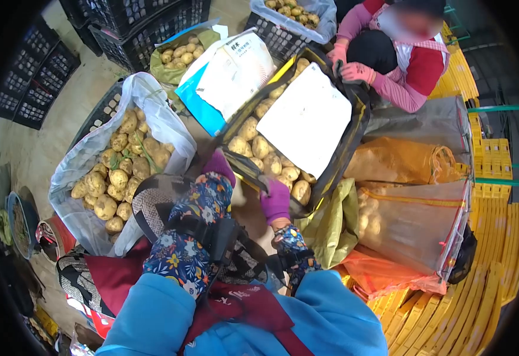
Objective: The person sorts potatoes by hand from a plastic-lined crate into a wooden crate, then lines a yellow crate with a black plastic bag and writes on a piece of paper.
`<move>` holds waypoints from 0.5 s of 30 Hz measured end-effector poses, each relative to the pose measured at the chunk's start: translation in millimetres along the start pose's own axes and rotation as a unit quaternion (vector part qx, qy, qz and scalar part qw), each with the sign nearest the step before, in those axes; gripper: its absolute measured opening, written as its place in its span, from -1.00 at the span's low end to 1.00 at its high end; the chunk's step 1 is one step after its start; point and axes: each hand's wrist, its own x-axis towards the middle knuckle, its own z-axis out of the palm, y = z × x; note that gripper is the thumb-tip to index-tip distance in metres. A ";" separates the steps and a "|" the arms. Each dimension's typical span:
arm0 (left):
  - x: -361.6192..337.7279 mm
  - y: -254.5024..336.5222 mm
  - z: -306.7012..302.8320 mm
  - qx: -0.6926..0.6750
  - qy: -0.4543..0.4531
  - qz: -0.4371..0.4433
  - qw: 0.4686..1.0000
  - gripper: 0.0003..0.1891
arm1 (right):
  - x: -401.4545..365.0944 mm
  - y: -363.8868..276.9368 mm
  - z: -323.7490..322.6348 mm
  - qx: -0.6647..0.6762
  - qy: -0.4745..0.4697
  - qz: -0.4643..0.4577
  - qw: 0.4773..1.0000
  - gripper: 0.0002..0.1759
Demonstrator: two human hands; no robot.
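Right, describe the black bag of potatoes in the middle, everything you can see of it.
The black bag looks like soft, glossy plastic with a yellow strip along one edge. It lies open between two people, full of pale potatoes, a white sheet covering most. The purple-gloved right hand has its grip closed on the near rim; the left hand is at the near corner, hold unclear. A co-worker's pink-gloved hands hold the far end.

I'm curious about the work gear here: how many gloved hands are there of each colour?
Purple gloves: 2, the wearer's left hand and right hand, the right gripping the black bag.
Pink gloves: 2, a co-worker's upper hand and lower hand.
Total: 4.
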 end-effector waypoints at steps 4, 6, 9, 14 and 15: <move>-4.6 -3.9 -5.1 -0.020 -0.034 -0.077 0.996 -0.87 | 8.2 -6.5 -19.7 0.084 0.041 -0.022 0.995 -0.63; -6.7 8.5 1.1 0.018 -0.052 -0.052 0.997 -0.87 | 6.6 -8.9 -23.6 0.055 0.043 -0.036 0.997 -0.69; -27.9 58.4 20.5 0.163 -0.103 0.094 0.977 -0.86 | 5.3 -6.3 -18.7 0.070 0.043 0.001 0.997 -0.73; -45.3 70.4 34.5 0.037 -0.233 0.148 0.961 -0.78 | -1.0 6.4 -38.2 0.050 0.080 0.074 0.993 -0.78; -43.1 66.5 33.5 0.026 -0.316 0.119 0.941 -0.61 | -1.6 11.7 -49.5 0.039 0.077 0.096 0.992 -0.79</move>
